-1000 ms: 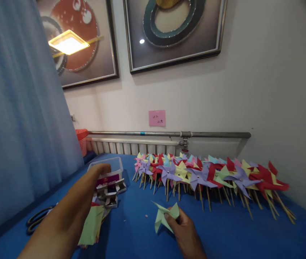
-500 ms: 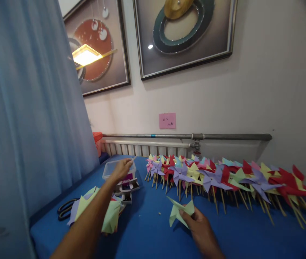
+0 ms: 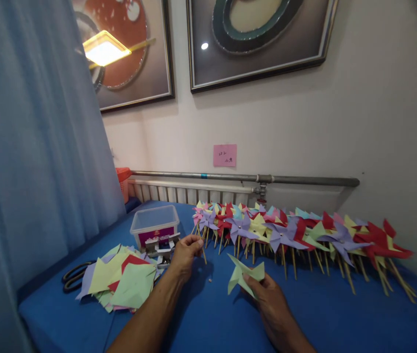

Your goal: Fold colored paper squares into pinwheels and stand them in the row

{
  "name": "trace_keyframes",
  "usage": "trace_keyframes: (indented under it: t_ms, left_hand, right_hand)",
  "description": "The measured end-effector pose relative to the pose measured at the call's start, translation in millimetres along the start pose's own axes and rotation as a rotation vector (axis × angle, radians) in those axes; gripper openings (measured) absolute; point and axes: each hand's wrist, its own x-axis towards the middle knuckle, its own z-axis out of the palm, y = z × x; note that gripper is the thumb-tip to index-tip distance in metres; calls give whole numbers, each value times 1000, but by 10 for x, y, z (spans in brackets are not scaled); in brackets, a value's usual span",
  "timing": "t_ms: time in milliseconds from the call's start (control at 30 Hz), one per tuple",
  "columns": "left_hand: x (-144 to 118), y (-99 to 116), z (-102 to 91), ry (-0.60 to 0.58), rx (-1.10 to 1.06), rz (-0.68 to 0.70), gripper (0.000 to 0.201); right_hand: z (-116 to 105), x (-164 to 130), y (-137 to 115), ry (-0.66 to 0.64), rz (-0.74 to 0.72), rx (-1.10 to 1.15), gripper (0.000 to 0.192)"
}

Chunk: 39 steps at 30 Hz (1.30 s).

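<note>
Near side of plastic tub [image 3: 159, 234]: paper sheets [image 3: 135, 288], likely for easy reach. Right of tub, apparently pinches thin stick [image 3: 204, 256] in left hand [image 3: 186, 255]; farther right, grips green pinwheel [image 3: 235, 279] near centre in right hand [image 3: 269, 296], probably to secure folds.

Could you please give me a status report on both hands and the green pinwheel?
Right hand holding green pinwheel. Left hand pinched, contents unclear, beside stick-mounted pinwheels. Small pale scrap on blue surface between hands.

Passable between left hand [image 3: 185, 256] and right hand [image 3: 269, 297]; blocked beyond by pinwheels [image 3: 284, 236], to the left by paper sheets [image 3: 131, 285] and tub [image 3: 158, 234].
</note>
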Motion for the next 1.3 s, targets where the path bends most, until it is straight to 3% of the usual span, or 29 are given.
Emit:
trace_keyframes:
  t_ms: [233,500,600,700,800,967,1167,1300]
  left_hand:
    - [-102,93,56,-92,-151,-77,43]
    - [-192,23,171,-153,-169,-82,40]
    - [-217,-10,192,-178,-11,-84,29]
    - [-264,-23,172,-189,388,1,16]
    - [-340,-30,164,-276,716,132,15]
    - [-466,-57,255,-423,797,208,23]
    - [-506,-47,302,-310,936,314,25]
    - [-508,-39,292,-319,950,381,26]
  right_hand:
    - [29,-110,-133,2,61,108,47]
    - [1,-112,-121,-31,49,144,48]
    - [8,-121,-122,-52,57,133,48]
    - [-13,-142,-129,-68,70,137,45]
    - [-74,-143,-131,-62,75,202,38]
    - [-151,-74,-155,-82,148,304,41]
    - [-117,-26,-186,-61,215,369,39]
    - [-97,-39,-170,-66,248,386,37]
